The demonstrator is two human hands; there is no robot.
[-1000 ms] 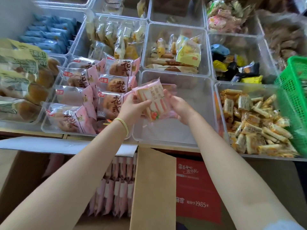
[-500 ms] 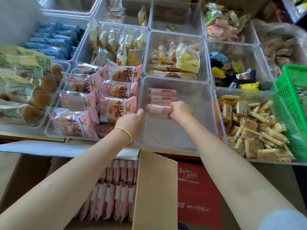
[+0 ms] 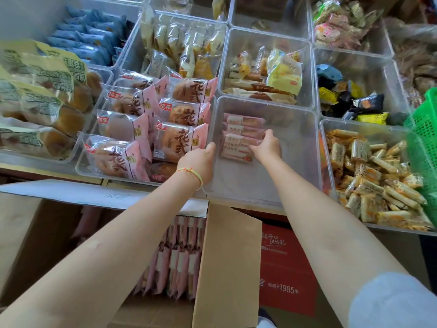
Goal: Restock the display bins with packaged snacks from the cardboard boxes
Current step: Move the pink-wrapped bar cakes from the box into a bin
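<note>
Three pink snack packets [image 3: 240, 129] lie stacked in the back left of a clear bin [image 3: 293, 166] at the middle of the display. My right hand [image 3: 267, 146] grips the right end of the nearest ones, fingers curled over them. At the bin's left wall sits my left hand [image 3: 200, 160], thumb up at the rim and fingers curled out of sight. Below the shelf edge stands an open cardboard box [image 3: 227, 261] with several upright pink packets [image 3: 179, 259] in rows.
Bins of other snacks surround the clear one: pink-wrapped buns [image 3: 151, 129] to the left, small orange-and-white packets [image 3: 373, 176] to the right, yellow cakes [image 3: 264, 72] behind. A green basket [image 3: 423, 147] overhangs at the far right. A red box [image 3: 286, 271] stands beside the cardboard one.
Both hands lowered the pink packets from above the bin into its back left. My left hand let go and drew back to the bin's left wall; my right hand stays on the packets.
</note>
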